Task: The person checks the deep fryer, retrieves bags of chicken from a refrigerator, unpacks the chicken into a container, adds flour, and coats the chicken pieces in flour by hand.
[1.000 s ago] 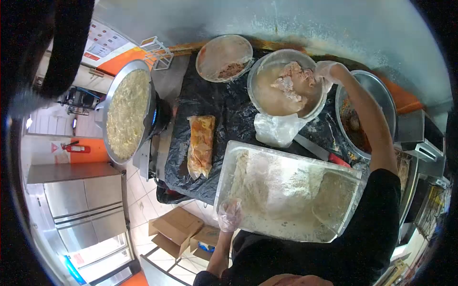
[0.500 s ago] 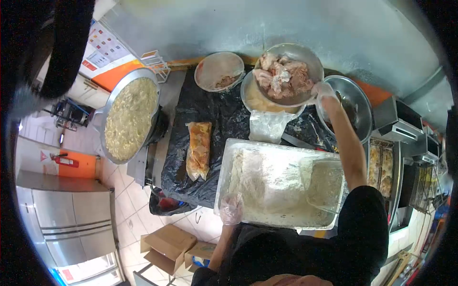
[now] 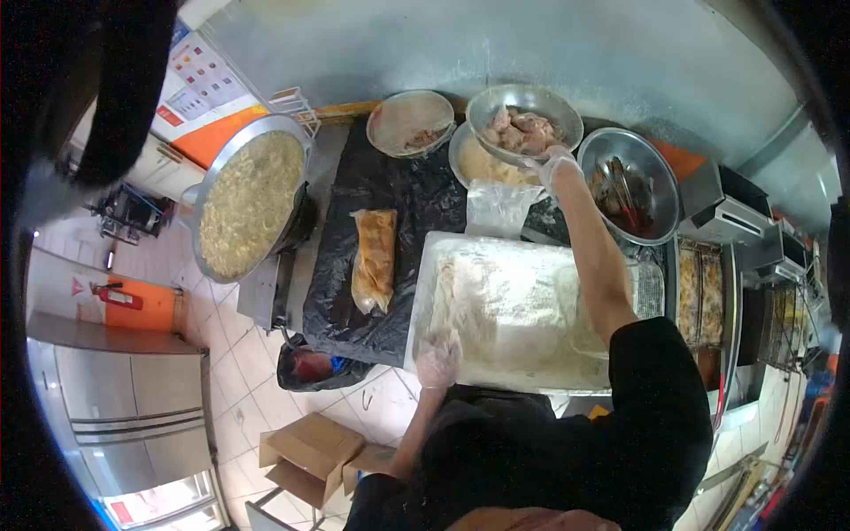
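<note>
My right hand [image 3: 555, 168], in a clear glove, is closed on the near rim of a metal bowl [image 3: 567, 111]. The bowl tilts and holds raw chicken pieces [image 3: 522, 131]. Beneath it, partly covered, is a bowl of pale yellowish contents [image 3: 482, 164]. My gloved left hand [image 3: 439, 358] lies over the near left corner of a large white tray [image 3: 423, 265] with its fingers loosely apart. White flour [image 3: 505, 301] coats the tray's bottom. A wire basket [image 3: 648, 288] sits at the tray's right end, partly behind my right arm.
Right of the chicken stands a metal bowl [image 3: 668, 190] with tongs [image 3: 624, 186] and dark contents. A bag of orange-brown food [image 3: 374, 257] lies on black plastic [image 3: 332, 301]. At left stands a wide pan of pale mixture [image 3: 252, 203]; cardboard boxes [image 3: 310, 447] are on the floor.
My right hand has shifted left along with the chicken bowl, which now tips more and shows fewer pieces. My left hand stays at the tray corner, fingers slightly raised. The whole view has shifted a little.
</note>
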### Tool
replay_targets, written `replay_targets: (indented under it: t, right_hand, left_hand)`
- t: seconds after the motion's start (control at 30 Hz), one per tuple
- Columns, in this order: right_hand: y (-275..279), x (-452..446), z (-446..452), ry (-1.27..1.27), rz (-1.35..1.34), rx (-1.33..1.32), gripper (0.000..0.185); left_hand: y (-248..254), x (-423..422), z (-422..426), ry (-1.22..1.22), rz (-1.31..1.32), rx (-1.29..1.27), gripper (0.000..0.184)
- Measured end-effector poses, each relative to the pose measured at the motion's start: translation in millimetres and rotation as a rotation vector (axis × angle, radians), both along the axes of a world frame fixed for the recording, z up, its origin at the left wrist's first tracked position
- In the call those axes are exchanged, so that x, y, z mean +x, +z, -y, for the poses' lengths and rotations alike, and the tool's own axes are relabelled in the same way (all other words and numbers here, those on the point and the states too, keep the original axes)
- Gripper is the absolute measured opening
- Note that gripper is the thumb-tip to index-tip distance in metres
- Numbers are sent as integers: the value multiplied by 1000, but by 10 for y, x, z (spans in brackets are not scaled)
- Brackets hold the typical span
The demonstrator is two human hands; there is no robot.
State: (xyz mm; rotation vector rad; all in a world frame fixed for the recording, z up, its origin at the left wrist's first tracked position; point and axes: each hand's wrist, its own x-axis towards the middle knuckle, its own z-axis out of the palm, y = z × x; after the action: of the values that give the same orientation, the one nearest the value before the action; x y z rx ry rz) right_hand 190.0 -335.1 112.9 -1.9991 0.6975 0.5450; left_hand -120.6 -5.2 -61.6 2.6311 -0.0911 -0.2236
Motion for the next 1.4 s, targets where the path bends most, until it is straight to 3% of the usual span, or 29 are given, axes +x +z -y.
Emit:
replay_targets:
  t: [0.03, 0.1, 0.13, 0.17, 0.27, 0.33, 0.37, 0.4, 0.5, 0.53, 0.63, 0.67, 0.77, 0.9, 0.93, 1.03, 1.07, 1.13, 1.2, 1.23, 1.3, 1.33, 1.4]
  right_hand:
    - [-96, 108, -6, -17, 67, -61, 49]
    - [-566, 355, 82, 361, 396, -580, 49]
    - [-589, 423, 41, 401, 448, -652, 49]
    - [-665, 422, 77, 417, 463, -693, 49]
    - [-703, 283, 171, 429, 361, -660, 50]
    - [-703, 261, 153, 435, 379, -677, 50]
    - [-698, 276, 91, 442, 407, -690, 50]
    - [-671, 343, 60, 448, 437, -708, 50]
    - [-757, 225, 101, 454, 386, -704, 50]
    - [-762, 222, 106, 451, 379, -710, 50]
    - [-763, 240, -7, 468, 409, -719, 50]
    - [-777, 278, -16, 474, 421, -728, 51]
    - [-834, 317, 56, 494, 392, -743, 51]
    - [-711, 351, -8, 515, 469, -775, 51]
    - [-685, 348, -20, 513, 469, -784, 51]
    - [-595, 360, 48, 528, 409, -822, 51]
    - [-588, 347, 57, 526, 412, -827, 51]
    - [-553, 281, 29, 526, 437, -825, 52]
    - [-438, 266, -28, 513, 425, -836, 52]
    - [-404, 325, -26, 517, 411, -850, 52]
    - [-324, 400, -33, 546, 365, -896, 52]
    - [-281, 384, -59, 564, 359, -915, 52]
    - [-204, 134, -133, 447, 300, -746, 52]
  left_hand:
    - [247, 75, 33, -14, 33, 15, 32]
    - [26, 49, -9, 62, 320, -54, 26]
    - [105, 111, -24, 8, 499, -92, 28]
    - [177, 181, -40, 30, 406, -95, 29]
    - [579, 107, 120, 127, -30, -61, 35]
    - [-347, -72, 75, 149, 142, -155, 35]
    - [-112, 106, 8, 167, 254, -180, 35]
    - [163, 140, -34, 30, 455, -58, 39]
    - [-204, 53, -45, -22, -281, 185, 44]
    - [484, 117, 79, 244, -111, -165, 46]
    - [219, 115, 17, 31, 397, 35, 48]
    - [128, 137, -20, 8, 476, -22, 45]
    - [216, 103, 45, 84, -242, 68, 40]
    - [227, 154, 18, 118, 417, -372, 33]
    - [353, 170, 27, 164, 252, -179, 29]
    - [318, 97, 31, 79, 166, -52, 28]
    - [132, 94, 38, 76, 358, -74, 28]
    - [-228, 42, 76, 123, 296, -408, 29]
    - [445, 122, -22, 125, 438, -128, 28]
    - [554, 203, -76, 127, 366, -126, 28]
    - [639, 133, 10, 118, 186, -164, 29]
    - [496, 154, -10, 74, 354, -203, 31]
    - [337, 188, -40, 17, 430, -177, 31]
